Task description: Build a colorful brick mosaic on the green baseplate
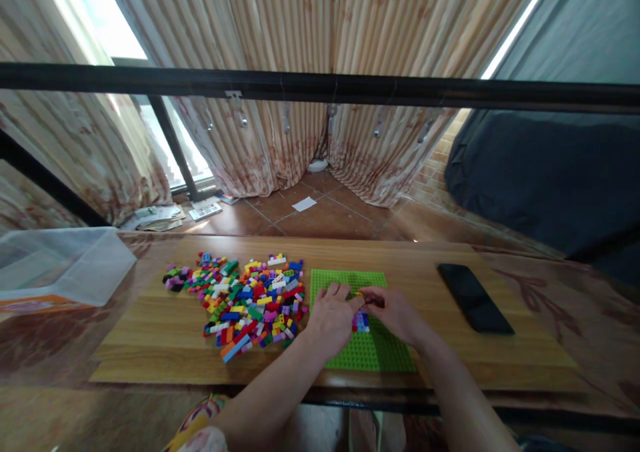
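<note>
A green studded baseplate (pixel 367 355) lies on the wooden board in front of me. Both my hands are over its middle, close together. My left hand (pixel 331 315) rests on the plate's left part, its fingers bent and its thumb and index tips meeting near my right fingers. From the right, my right hand (pixel 393 311) reaches in with thumb and fingers pinched. Whatever lies between the fingertips is mostly hidden, with a bit of yellow showing. Just below them, a small cluster of toy bricks (pixel 361 322) in blue, red and purple sits on the plate.
Left of the plate spreads a heap of loose colourful bricks (pixel 255 302). A black phone (pixel 475 299) lies on the right of the wooden board (pixel 155 345). At the far left stands a translucent plastic bin (pixel 65 265). A dark horizontal bar (pixel 310 85) crosses beyond the board.
</note>
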`<state>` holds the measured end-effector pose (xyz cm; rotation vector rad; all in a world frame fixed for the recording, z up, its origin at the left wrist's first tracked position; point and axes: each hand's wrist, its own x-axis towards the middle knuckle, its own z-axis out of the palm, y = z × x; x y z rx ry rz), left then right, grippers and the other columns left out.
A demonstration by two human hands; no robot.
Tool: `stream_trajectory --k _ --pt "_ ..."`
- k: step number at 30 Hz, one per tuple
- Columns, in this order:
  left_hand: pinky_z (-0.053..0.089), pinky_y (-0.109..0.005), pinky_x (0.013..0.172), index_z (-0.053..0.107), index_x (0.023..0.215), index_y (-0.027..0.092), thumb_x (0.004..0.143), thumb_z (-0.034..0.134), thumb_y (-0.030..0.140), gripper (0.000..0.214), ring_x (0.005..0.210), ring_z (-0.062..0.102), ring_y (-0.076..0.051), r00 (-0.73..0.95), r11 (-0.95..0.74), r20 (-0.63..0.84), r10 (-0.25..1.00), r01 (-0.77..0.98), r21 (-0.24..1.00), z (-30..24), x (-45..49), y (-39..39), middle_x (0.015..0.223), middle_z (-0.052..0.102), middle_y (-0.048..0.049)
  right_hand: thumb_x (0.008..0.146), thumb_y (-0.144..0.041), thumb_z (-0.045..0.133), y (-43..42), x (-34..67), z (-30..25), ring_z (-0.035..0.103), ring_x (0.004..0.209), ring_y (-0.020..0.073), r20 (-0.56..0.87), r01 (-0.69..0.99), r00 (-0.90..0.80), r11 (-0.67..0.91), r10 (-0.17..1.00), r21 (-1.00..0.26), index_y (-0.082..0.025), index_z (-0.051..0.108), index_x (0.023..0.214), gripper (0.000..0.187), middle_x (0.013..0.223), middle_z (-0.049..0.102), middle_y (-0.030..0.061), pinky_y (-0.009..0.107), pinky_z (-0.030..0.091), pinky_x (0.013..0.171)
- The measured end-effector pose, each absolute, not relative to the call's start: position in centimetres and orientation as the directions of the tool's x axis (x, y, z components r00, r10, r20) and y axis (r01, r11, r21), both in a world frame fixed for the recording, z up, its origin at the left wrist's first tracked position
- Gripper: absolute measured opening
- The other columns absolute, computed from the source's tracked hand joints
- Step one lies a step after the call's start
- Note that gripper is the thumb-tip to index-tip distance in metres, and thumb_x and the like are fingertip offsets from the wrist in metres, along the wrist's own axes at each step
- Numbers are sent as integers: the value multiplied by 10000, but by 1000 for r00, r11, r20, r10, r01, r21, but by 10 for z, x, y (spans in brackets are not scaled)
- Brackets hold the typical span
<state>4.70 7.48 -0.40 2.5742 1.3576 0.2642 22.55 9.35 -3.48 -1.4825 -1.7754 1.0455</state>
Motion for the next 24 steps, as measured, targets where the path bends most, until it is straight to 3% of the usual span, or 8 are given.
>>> stream_trajectory --k 7,10,14,19,22,24 --pt "430 -456 863 549 1184 245 871 411 201 345 1059 476 -274 580 -583 92 809 775 242 -6 45 69 1125 536 -108 680 -333 674 92 232 -34 673 729 208 -67 488 -205 42 976 -872 -165 664 1046 403 813 727 51 358 542 707" --pt "426 -457 886 504 1240 228 841 462 200 401 1079 475 -273 583 -588 104 806 767 257 -6 42 67 1175 524 -117 692 -373 678 93 235 -28 680 740 230 10 547 -98 63 995 -835 -187 679 1018 375 811 726 61 389 548 726" --pt "433 -456 912 505 1246 204 767 551 194 482 1082 499 -275 529 -552 171 832 754 356 -4 35 73 1229 530 -112 747 -420 630 95 226 -20 682 844 247 130 498 29 99 991 -861 -213 689 976 314 911 731 76 405 544 793" --pt "449 -346 949 591 1154 178 800 432 71 403 1023 572 -200 258 -437 364 895 675 594 6 8 93 1122 628 -88 793 -406 589 91 189 -10 672 870 234 213 523 40 161 976 -837 -212 699 921 257 931 730 66 381 522 819" --pt "477 -336 902 633 1093 171 829 426 92 345 968 604 -197 -3 -318 412 911 631 708 15 -17 104 1062 661 -87 823 -382 557 84 159 -5 666 833 217 229 547 -47 217 972 -808 -211 701 913 241 912 727 54 359 515 782" --pt "481 -345 894 659 1039 167 814 471 107 299 934 620 -201 -169 -239 406 898 588 773 21 -37 110 1025 679 -84 854 -352 523 77 140 -3 657 821 202 234 529 -195 303 952 -793 -220 696 887 221 906 720 45 342 505 771"
